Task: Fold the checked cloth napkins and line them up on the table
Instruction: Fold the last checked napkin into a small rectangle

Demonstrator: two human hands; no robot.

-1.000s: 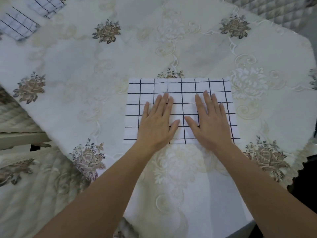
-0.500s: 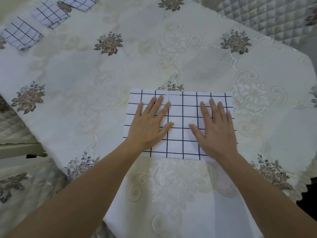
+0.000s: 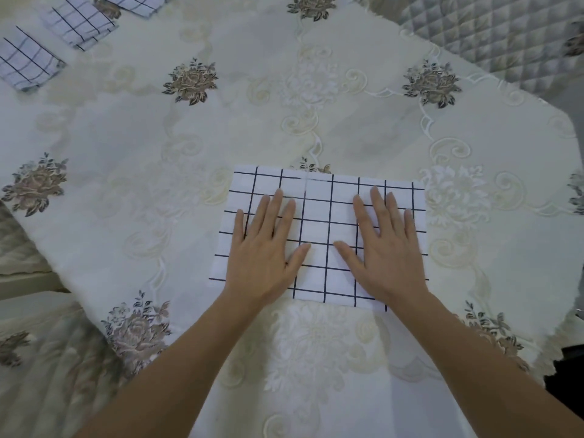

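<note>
I press my left hand (image 3: 264,251) and right hand (image 3: 384,248) flat, grabbing nothing, to smooth the napkin (image 3: 319,216); folded ones (image 3: 79,25) wait at ten o'clock.

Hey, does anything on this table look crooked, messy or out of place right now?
Nothing stands out. The napkin lies flat and smooth under the left hand and right hand, both pressed palm down. Three folded napkins sit in a tidy diagonal row at the far left corner. The tablecloth shows no spills.
</note>
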